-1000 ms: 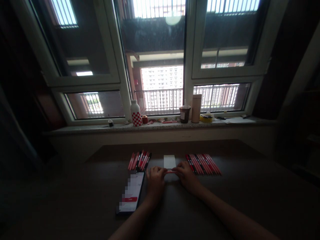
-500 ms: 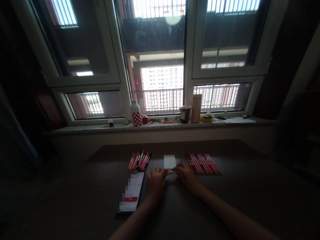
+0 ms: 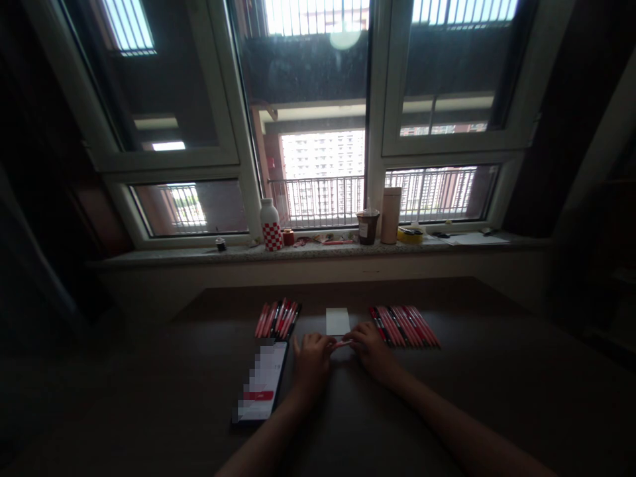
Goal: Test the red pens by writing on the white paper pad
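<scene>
Both my hands meet over the middle of the dark table [image 3: 447,397]. My left hand [image 3: 311,363] and my right hand [image 3: 370,346] each pinch one end of a single red pen [image 3: 340,343] held level between them. A small white paper slip [image 3: 337,320] lies just beyond the pen. A row of red and black pens [image 3: 277,319] lies to the left, and a wider row of red pens [image 3: 405,326] lies to the right, close to my right hand. A phone [image 3: 261,380] with a lit screen rests beside my left wrist.
A window sill [image 3: 149,255] behind the table carries a red-checked white bottle [image 3: 270,225], a dark cup [image 3: 367,226], a tall pale tumbler [image 3: 390,215], a yellow tape roll [image 3: 409,234] and papers [image 3: 474,238]. Large windows rise above it.
Hardly anything differs; both hands stay on the red pen, which has tilted slightly between the fingers.
</scene>
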The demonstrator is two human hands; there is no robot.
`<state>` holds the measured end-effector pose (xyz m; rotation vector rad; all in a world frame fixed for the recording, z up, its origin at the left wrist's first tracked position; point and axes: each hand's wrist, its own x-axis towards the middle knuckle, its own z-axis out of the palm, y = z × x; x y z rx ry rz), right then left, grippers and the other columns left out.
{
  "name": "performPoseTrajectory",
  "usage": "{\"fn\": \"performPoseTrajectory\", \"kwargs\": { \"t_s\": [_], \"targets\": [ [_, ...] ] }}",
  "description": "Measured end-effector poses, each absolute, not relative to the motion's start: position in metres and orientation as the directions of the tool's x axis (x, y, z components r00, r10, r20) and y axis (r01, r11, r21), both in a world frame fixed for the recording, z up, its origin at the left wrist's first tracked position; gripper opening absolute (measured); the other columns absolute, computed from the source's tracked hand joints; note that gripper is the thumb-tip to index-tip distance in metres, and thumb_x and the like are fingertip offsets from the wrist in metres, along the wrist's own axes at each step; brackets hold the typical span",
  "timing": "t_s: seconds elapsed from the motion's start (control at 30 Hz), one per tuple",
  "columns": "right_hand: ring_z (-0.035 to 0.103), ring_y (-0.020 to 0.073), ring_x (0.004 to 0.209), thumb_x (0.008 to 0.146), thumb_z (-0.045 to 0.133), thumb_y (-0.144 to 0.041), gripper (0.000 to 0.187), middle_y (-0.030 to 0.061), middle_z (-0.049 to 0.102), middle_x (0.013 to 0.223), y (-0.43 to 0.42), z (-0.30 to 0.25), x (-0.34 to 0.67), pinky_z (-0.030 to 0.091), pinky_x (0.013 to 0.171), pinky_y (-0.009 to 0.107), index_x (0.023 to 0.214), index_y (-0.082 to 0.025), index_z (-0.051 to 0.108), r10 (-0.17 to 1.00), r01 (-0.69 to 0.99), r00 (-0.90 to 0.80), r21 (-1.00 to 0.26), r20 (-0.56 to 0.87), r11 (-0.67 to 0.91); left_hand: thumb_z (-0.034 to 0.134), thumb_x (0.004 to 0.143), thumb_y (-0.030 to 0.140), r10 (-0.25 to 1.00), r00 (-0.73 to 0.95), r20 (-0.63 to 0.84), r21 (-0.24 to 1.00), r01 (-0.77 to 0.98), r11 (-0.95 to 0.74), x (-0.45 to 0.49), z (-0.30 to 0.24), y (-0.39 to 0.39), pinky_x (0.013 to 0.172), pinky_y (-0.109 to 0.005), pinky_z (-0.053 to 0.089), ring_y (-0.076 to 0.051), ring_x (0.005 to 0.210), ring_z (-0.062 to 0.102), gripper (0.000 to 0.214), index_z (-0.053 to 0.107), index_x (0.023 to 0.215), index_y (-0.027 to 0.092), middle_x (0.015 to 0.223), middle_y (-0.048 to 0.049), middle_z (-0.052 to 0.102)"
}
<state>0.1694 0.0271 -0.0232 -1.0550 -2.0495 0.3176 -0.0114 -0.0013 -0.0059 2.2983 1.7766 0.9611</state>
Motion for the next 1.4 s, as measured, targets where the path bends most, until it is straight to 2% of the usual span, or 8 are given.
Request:
{"fn": "performPoseTrajectory", "kwargs": {
  "t_s": [0.27,0.47,0.63,0.7,0.8,1.0,1.3,1.4],
  "targets": [
    [0.049,0.0217,0.095,0.091,0.048,-0.018,0.021,0.0062,0.06,0.092,0.0265,-0.0217,0.1685,0.041,0.084,0.035,0.1,-0.021,0.066,0.768,0.575,-0.346,-0.525,0.539,0.628,0.043,0.09,0.027,0.906,0.14,0.4,0.435,0.841,-0.321,-0.0103,-0.0022,-0.003,0.108,-0.055,0.014,-0.02,0.102,0.051,0.023,0.066,0.095,0.028,0.098,-0.0014,0.062],
    [0.054,0.0195,0.089,0.093,0.04,-0.02,0.026,0.0068,0.057,0.092,0.026,-0.0223,0.1692,0.044,0.082,0.033,0.101,-0.021,0.065,0.813,0.571,-0.278,-0.593,0.511,0.568,0.042,0.09,0.027,0.903,0.134,0.408,0.448,0.832,-0.326,-0.01,-0.0016,-0.0037,0.109,-0.054,0.013,-0.02,0.101,0.051,0.025,0.066,0.095,0.028,0.096,-0.0015,0.061],
    [0.054,0.0208,0.09,0.085,0.057,-0.023,0.018,0.0064,0.055,0.095,0.0247,-0.0227,0.1692,0.044,0.084,0.035,0.102,-0.022,0.062,0.838,0.588,-0.261,-0.609,0.48,0.532,0.042,0.09,0.027,0.894,0.131,0.428,0.443,0.832,-0.334,-0.0104,-0.0029,-0.0038,0.108,-0.054,0.015,-0.02,0.101,0.051,0.025,0.066,0.096,0.028,0.096,-0.0013,0.061],
    [0.054,0.0209,0.091,0.081,0.062,-0.018,0.02,0.0064,0.055,0.096,0.0234,-0.0216,0.1689,0.044,0.084,0.035,0.1,-0.021,0.061,0.837,0.6,-0.259,-0.599,0.482,0.531,0.042,0.09,0.027,0.893,0.132,0.43,0.441,0.833,-0.335,-0.0108,-0.0037,-0.0035,0.108,-0.054,0.015,-0.02,0.101,0.051,0.025,0.066,0.097,0.029,0.097,-0.0012,0.061],
    [0.053,0.0204,0.091,0.081,0.058,-0.014,0.014,0.0058,0.055,0.095,0.0221,-0.0196,0.1683,0.043,0.083,0.033,0.092,-0.021,0.062,0.835,0.617,-0.249,-0.584,0.49,0.527,0.042,0.09,0.027,0.892,0.135,0.431,0.437,0.834,-0.337,-0.0111,-0.0046,-0.0028,0.108,-0.055,0.014,-0.02,0.101,0.051,0.026,0.067,0.097,0.03,0.097,-0.0013,0.062],
    [0.05,0.0221,0.094,0.087,0.057,-0.022,0.007,0.0043,0.061,0.09,0.0237,-0.0185,0.1672,0.04,0.084,0.036,0.088,-0.022,0.064,0.784,0.653,-0.295,-0.483,0.547,0.583,0.042,0.09,0.028,0.897,0.135,0.42,0.441,0.834,-0.332,-0.0118,-0.0052,-0.0012,0.109,-0.055,0.013,-0.02,0.101,0.05,0.027,0.068,0.098,0.03,0.097,-0.0022,0.061],
    [0.05,0.0228,0.093,0.092,0.052,-0.029,0.017,0.0048,0.064,0.087,0.026,-0.0208,0.167,0.037,0.083,0.037,0.09,-0.022,0.067,0.774,0.698,-0.324,-0.415,0.543,0.584,0.043,0.09,0.029,0.889,0.136,0.438,0.442,0.828,-0.344,-0.0117,-0.0053,-0.0025,0.109,-0.055,0.015,-0.02,0.101,0.05,0.026,0.067,0.098,0.03,0.097,-0.0019,0.06],
    [0.051,0.0232,0.093,0.092,0.052,-0.029,0.017,0.0053,0.064,0.088,0.0252,-0.0206,0.1672,0.037,0.085,0.038,0.093,-0.022,0.067,0.788,0.698,-0.313,-0.435,0.53,0.57,0.043,0.091,0.029,0.885,0.133,0.446,0.434,0.833,-0.344,-0.0115,-0.0052,-0.0027,0.108,-0.055,0.015,-0.02,0.101,0.051,0.025,0.067,0.097,0.03,0.097,-0.0017,0.06]
  ]
}}
